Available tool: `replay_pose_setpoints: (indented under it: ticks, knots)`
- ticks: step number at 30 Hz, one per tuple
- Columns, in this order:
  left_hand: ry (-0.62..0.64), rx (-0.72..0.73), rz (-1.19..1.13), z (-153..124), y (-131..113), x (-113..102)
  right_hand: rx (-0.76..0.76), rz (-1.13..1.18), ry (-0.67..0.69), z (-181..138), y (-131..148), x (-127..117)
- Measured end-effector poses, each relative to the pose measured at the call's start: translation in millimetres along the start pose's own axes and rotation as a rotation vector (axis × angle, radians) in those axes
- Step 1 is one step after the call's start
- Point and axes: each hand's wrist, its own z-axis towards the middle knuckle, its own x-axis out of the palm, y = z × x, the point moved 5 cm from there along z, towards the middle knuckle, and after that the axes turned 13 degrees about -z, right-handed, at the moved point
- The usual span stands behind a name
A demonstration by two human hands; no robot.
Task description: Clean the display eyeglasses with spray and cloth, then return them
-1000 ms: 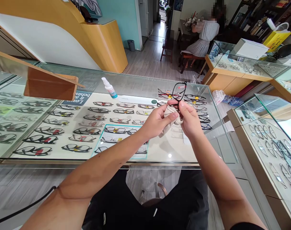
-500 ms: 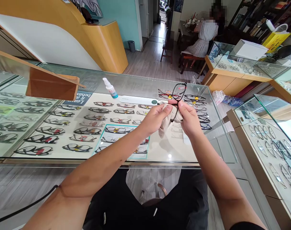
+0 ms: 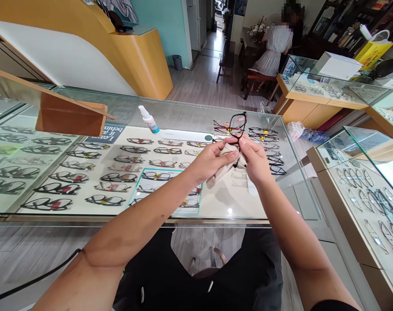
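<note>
Black-framed eyeglasses are held above the glass counter, one lens rim standing up over my fingers. My right hand is closed on the frame near its middle. A beige cloth is bunched in my left hand, whose thumb and fingers pinch it around the lower lens. The cloth and fingers hide most of that lens. Beneath the glass top, rows of display eyeglasses lie around and below my hands. A white spray bottle with a blue base stands to the left of my hands.
The glass display counter spans the front. A wooden-framed panel juts over its left part. More display cases stand at right, holding eyeglasses. Two people sit at a table at the back, one in a light dress. A wooden bench stands nearby.
The eyeglasses have turned and tipped slightly left in my right hand. My left thumb has moved right across the cloth, which now covers the lower lens and hangs further left.
</note>
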Motion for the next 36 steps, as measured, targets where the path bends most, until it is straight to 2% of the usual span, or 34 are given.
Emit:
replay_pose_setpoints:
  ticks: [5,12,17,24,28,32,36]
  knots:
    - [0.075,-0.008,0.038,-3,0,5,0.045,0.051,-0.023,0,-6,-2]
    - [-0.017,0.104,0.100,1,-1,0,-0.043,0.015,0.035,-1,-1,3]
    - [-0.030,0.107,0.165,2,-4,-2,0.010,0.018,-0.024,-1,-2,3]
    - [0.122,0.081,0.184,0,-8,2,0.096,0.162,-0.051,0,-3,2]
    - [0.051,0.073,0.085,4,-4,-2,0.142,0.202,-0.011,-2,-11,9]
    - [-0.040,0.118,0.086,7,-2,-9,0.109,0.142,-0.011,-4,-15,11]
    - [0.004,0.092,0.111,4,-5,-7,0.087,0.113,-0.047,-5,-9,7]
